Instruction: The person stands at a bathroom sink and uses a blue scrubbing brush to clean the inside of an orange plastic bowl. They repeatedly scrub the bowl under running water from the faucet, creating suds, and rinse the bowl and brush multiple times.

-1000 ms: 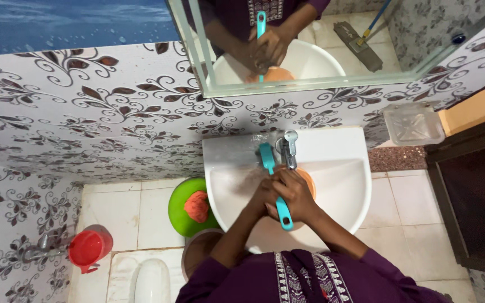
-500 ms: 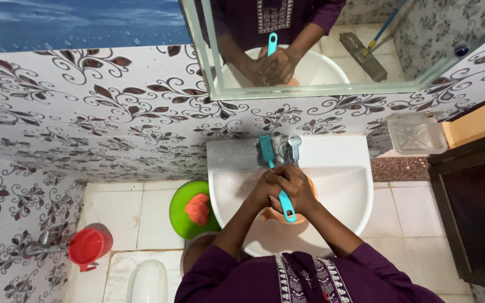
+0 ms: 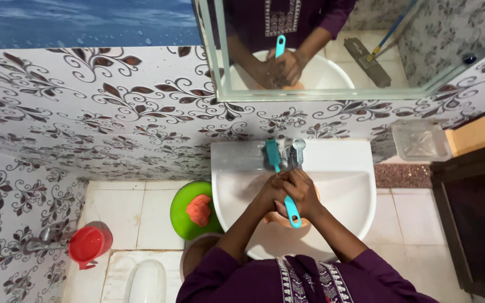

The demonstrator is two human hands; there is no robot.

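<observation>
Here, teal brush (image 3: pixel 283 182) gripped, both hands' fingers (image 3: pixel 287 188) around handle.

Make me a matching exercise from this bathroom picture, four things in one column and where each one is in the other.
Things:
1. teal brush
2. green basin
3. red mug
4. clear soap dish

Places:
a. on the wall right of the sink
b. in both hands over the sink
c. floor, beside the wall tap
d. floor, left of the sink

Pairs: 1-b, 2-d, 3-c, 4-a
</observation>
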